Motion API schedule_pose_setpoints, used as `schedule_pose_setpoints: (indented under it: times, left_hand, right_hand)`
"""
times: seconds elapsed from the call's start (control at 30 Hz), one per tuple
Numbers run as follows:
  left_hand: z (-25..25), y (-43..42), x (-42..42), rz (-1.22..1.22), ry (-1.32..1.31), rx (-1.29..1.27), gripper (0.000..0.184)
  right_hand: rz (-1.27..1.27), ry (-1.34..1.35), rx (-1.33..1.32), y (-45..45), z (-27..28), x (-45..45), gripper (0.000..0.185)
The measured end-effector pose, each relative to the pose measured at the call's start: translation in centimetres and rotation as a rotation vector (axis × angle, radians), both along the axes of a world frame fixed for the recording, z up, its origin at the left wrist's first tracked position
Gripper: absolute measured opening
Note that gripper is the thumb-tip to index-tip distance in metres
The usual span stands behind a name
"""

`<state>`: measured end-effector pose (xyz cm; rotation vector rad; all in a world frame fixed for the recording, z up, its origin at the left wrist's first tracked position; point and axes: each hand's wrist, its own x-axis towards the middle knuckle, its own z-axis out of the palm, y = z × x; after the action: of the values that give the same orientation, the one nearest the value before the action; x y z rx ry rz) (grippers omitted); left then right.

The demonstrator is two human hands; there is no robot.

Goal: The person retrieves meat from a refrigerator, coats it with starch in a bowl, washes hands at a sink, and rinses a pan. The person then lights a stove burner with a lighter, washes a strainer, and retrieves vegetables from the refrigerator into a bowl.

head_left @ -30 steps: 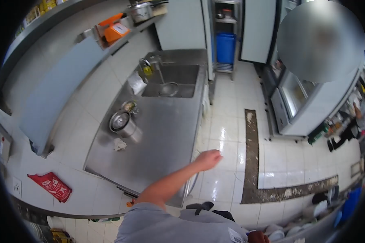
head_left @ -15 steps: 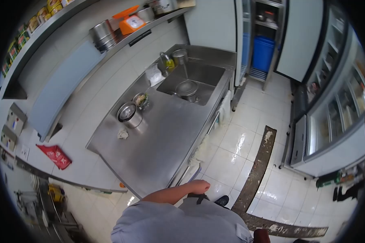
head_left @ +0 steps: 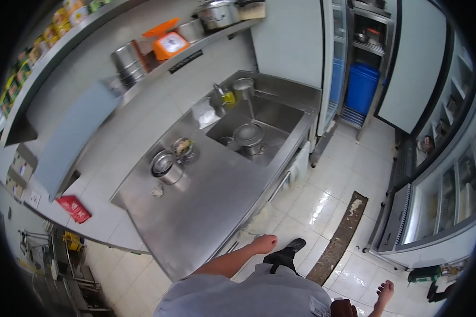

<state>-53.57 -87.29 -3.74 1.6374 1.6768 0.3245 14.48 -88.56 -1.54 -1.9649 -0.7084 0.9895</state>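
My left hand is closed in a loose fist in front of my body, past the near edge of the steel counter, with nothing visible in it. Low on the right, my right hand hangs over the floor, fingers loosely curled and apart, holding nothing that I can see. Steel pots stand on the counter beside a bowl of food and a crumpled white cloth. A sink at the counter's far end holds a round strainer.
A tiled floor with a dark strip runs along the counter. Opposite stands a glass-fronted fridge. Farther off are a blue bin and an open door. An orange scale sits on the wall shelf.
My right hand has come into view at the lower right. My left hand has shifted slightly right, and a dark shoe and leg have swung forward. The whole view has tilted a little.
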Motion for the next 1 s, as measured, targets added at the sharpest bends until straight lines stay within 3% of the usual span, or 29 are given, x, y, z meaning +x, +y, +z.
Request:
schedule_pose_setpoints:
  times: [0.07,0.13,0.23,0.37,0.43,0.57,0.77,0.87,1.0]
  left_hand:
    - [-3.0,1.4,-1.1,0.011,0.011,-0.124,0.020]
    - [-7.7,1.6,-2.8,0.012,0.095,-0.182,0.022]
    - [-7.9,3.8,-3.9,-0.114,0.128,-0.289,0.025]
    - [-11.1,11.1,-4.6,-0.358,0.226,-0.428,0.029]
    - [-11.8,16.2,-4.6,-0.351,0.247,-0.473,0.029]
    - [-10.8,28.3,-2.9,-0.219,0.286,-0.232,0.028]
    - [0.8,41.0,3.0,0.063,-0.025,0.073,0.019]
    - [7.2,40.7,3.4,0.056,-0.029,0.209,0.017]
    - [10.5,39.0,-2.8,0.060,0.115,0.254,0.019]
  right_hand:
    - [0.143,-0.008,0.008,1.1,0.1,-2.5,0.025]
    - [0.285,0.043,-0.149,0.7,-1.4,-5.7,0.027]
    - [0.478,0.074,-0.493,-0.4,-3.0,-9.8,0.027]
    - [0.471,0.060,-0.644,1.1,-2.4,-12.1,0.026]
    - [0.433,0.055,-0.663,2.7,-1.8,-12.2,0.025]
    - [0.368,0.061,-0.658,6.4,-1.7,-11.1,0.024]
    - [0.406,0.092,-0.621,13.3,-4.9,-8.6,0.022]
    - [0.460,0.114,-0.575,18.2,-6.4,-8.1,0.021]
    - [0.413,0.092,-0.465,26.2,-6.7,-7.6,0.019]
